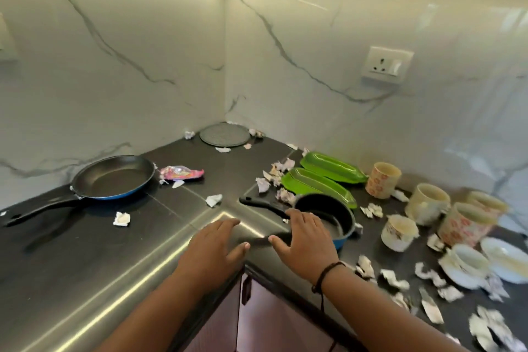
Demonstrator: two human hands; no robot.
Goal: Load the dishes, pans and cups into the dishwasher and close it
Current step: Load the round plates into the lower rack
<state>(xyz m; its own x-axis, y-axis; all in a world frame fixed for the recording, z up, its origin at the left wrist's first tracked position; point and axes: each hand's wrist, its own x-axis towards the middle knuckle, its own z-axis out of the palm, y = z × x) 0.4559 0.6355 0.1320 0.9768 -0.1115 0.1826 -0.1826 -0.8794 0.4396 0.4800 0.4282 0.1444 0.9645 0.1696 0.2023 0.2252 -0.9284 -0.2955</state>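
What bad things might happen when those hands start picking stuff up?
1. The right hand hovers open over the small pan, whose handle sticks out leftward; a careless grab might swing it into the green trays.
2. The cups stand crowded together beside the plates; reaching in could knock one over.
3. Crumpled paper scraps litter the counter and could get carried along with the dishes.

Both forearms reach forward side by side, palms down. The left hand (213,246) has its fingers straight and spread. The right hand (305,240), just beside it, is likewise spread, a dark cord bracelet (328,271) on its wrist.
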